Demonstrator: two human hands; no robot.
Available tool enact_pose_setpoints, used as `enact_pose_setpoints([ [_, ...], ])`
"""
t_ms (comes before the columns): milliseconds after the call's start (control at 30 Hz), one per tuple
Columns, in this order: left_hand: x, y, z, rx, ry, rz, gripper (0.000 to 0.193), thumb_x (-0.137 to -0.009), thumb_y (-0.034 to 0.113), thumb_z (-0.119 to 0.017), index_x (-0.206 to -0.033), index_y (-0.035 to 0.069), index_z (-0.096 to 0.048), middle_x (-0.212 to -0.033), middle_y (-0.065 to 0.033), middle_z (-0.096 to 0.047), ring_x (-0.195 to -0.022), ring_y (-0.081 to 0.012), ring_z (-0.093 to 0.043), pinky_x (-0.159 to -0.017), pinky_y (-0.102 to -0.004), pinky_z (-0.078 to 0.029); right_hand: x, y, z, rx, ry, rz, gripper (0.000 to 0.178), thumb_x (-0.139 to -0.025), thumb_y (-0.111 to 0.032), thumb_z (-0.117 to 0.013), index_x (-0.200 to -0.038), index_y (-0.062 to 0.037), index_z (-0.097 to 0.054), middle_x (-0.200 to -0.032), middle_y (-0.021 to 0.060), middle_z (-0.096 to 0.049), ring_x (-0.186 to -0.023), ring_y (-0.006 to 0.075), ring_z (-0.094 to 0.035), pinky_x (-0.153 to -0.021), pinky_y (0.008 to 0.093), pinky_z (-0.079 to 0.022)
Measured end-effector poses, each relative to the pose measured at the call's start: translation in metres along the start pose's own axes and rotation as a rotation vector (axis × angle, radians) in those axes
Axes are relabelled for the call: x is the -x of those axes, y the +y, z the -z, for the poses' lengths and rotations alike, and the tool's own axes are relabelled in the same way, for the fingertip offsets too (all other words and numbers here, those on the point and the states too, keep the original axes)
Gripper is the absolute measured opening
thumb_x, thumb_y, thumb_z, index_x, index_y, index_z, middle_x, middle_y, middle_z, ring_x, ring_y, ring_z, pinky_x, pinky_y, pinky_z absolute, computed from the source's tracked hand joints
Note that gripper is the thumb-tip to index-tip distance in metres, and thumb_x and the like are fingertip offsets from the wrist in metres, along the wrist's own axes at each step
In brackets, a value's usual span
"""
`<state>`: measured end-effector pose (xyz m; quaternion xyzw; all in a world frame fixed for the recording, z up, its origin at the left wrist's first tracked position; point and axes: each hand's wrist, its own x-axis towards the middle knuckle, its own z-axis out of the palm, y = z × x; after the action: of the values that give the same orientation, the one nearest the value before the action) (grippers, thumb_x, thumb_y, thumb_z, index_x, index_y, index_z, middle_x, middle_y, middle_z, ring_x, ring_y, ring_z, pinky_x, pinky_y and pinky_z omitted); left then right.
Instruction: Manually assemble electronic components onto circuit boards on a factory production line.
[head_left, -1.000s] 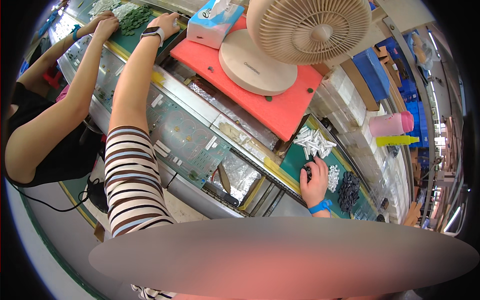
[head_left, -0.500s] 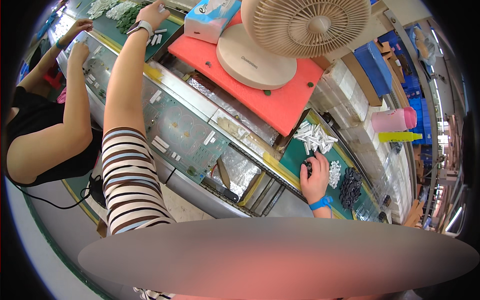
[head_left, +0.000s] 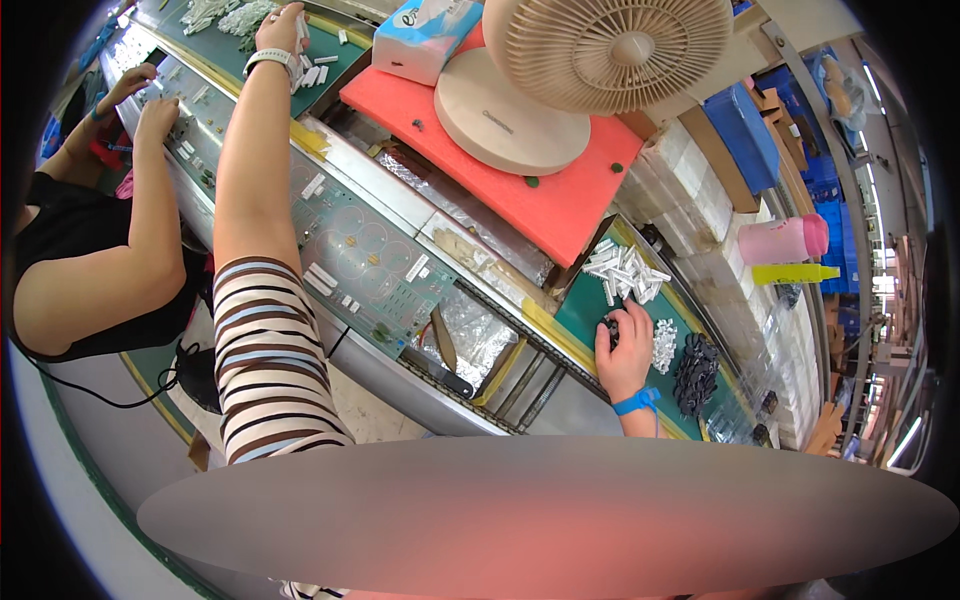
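A long factory counter point(head_left: 690, 310) runs across the view, with a green mat on it, a red foam pad point(head_left: 560, 205) carrying a beige fan point(head_left: 610, 50), and a conveyor of pale circuit boards point(head_left: 370, 260) in front. The right hand point(head_left: 625, 350), with a blue wristband, lies palm down on the mat, its fingers curled over a few small dark parts point(head_left: 610, 328) just below a heap of white plastic pieces point(head_left: 625, 272); it seems to be pinching one of them, though the grip itself is hidden under the fingers. These dark parts look tiny, light and rigid (moulded plastic, most likely), so they should not crush, but they would slip or roll away easily; a fingertip pinch across the sides seems the sound hold. A clear pile point(head_left: 663, 345) and a black pile point(head_left: 695, 372) lie just beside the hand to its right. The right forearm comes up from the lower edge, wrist nearly straight, hand resting on the mat. The left hand point(head_left: 282, 28) is stretched far out with the arm nearly straight, closed on some small white pieces over a second mat near another heap of white parts point(head_left: 235, 15). A co-worker's hands point(head_left: 150, 105) work at the boards to the left.
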<state>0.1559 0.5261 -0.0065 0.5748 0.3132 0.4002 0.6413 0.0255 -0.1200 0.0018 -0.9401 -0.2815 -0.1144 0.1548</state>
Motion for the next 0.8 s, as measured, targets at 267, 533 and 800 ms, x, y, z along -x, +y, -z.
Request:
enact_pose_setpoints([
  [267,-0.007,0.007,0.02,0.415,-0.426,0.165,0.025,-0.079,0.025,-0.061,-0.093,0.005,-0.057,-0.083,-0.0109,-0.063,-0.069,-0.0234,-0.061,-0.053,-0.0331,-0.05,0.009,0.004,-0.001,-0.017,0.033,-0.005,0.021,-0.075,-0.012,-0.061,-0.091,-0.0022,-0.055,-0.111,0.0204,-0.052,-0.103,0.0382,-0.048,-0.089,0.0439,-0.039],
  [533,0.064,0.053,0.05,0.541,-0.788,0.316,0.029,-0.087,0.02,-0.051,-0.103,-0.004,-0.049,-0.096,-0.0147,-0.056,-0.073,-0.0175,-0.051,-0.052,-0.0237,-0.042,0.0,0.014,-0.012,-0.011,0.167,0.028,0.022,-0.072,-0.024,-0.061,-0.086,-0.0069,-0.058,-0.104,0.0116,-0.056,-0.101,0.0297,-0.05,-0.08,0.0423,-0.043],
  [800,0.276,0.103,-0.031,0.317,-0.907,0.286,0.028,-0.088,0.023,-0.051,-0.107,0.002,-0.049,-0.097,-0.01,-0.055,-0.076,-0.0128,-0.052,-0.046,-0.0213,-0.04,0.011,0.017,-0.015,-0.054,0.201,-0.004,0.02,-0.073,-0.023,-0.061,-0.085,-0.0068,-0.059,-0.105,0.0116,-0.057,-0.101,0.0308,-0.051,-0.079,0.0434,-0.044],
])
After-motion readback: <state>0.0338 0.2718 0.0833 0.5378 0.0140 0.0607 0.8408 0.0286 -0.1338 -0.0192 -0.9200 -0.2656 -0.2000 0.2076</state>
